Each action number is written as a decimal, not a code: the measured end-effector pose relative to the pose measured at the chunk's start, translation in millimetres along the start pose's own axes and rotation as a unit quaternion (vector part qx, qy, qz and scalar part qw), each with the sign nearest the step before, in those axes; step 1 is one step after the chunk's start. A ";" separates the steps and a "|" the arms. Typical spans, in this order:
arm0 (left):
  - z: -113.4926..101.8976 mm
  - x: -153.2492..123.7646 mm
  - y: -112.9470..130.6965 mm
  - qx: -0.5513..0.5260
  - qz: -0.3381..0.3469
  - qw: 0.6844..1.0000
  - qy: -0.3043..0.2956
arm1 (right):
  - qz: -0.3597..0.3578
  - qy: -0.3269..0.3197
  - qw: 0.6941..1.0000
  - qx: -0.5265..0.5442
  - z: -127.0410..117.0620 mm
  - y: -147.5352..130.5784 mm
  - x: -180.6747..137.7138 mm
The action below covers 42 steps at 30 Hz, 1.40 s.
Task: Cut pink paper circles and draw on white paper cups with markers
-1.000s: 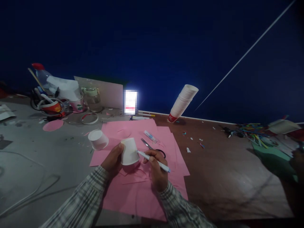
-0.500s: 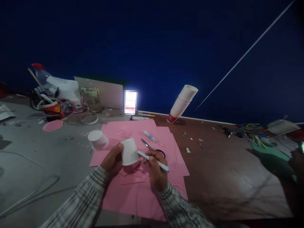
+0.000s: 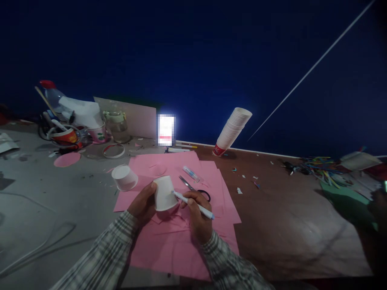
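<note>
My left hand grips a white paper cup by its left side, tilted above pink paper sheets. In my right hand is a white marker pen with a pale blue end. The pen's tip meets the cup's wall, or lies very close to it. Just beyond the right hand are scissors with black handles, partly hidden by that hand. A clear glue tube lies behind the scissors. Another white paper cup stands upside down at the left edge of the pink paper.
A tall leaning stack of paper cups stands by the blue wall. At back left are a glass jar, a tape ring and a pink paper disc. Colourful cable ties lie at right, near another person's dark hand.
The marker has shifted slightly left, its tip moving a little over the cup's wall. The left hand and its cup stay nearly still.
</note>
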<state>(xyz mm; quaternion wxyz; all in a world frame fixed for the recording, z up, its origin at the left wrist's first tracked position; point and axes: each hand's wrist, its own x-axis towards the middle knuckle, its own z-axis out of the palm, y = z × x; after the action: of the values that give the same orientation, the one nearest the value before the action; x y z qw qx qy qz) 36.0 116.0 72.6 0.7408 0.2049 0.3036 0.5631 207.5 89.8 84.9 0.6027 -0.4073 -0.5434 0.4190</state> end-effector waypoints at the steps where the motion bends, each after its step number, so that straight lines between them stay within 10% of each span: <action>1: 0.4 -0.2 0.4 -0.003 -0.002 1.000 0.000 | 0.001 -0.001 1.000 -0.001 0.0 -0.1 -0.3; 42: -3.5 -2.1 0.9 -0.042 -0.016 0.999 -0.007 | 0.036 0.014 0.996 0.078 -4.4 13.2 -4.0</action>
<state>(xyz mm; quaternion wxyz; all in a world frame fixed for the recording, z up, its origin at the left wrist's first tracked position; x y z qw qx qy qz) 32.5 114.1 71.1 0.7598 0.1725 0.2774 0.5622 210.8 90.0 70.7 0.6245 -0.3845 -0.4854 0.4760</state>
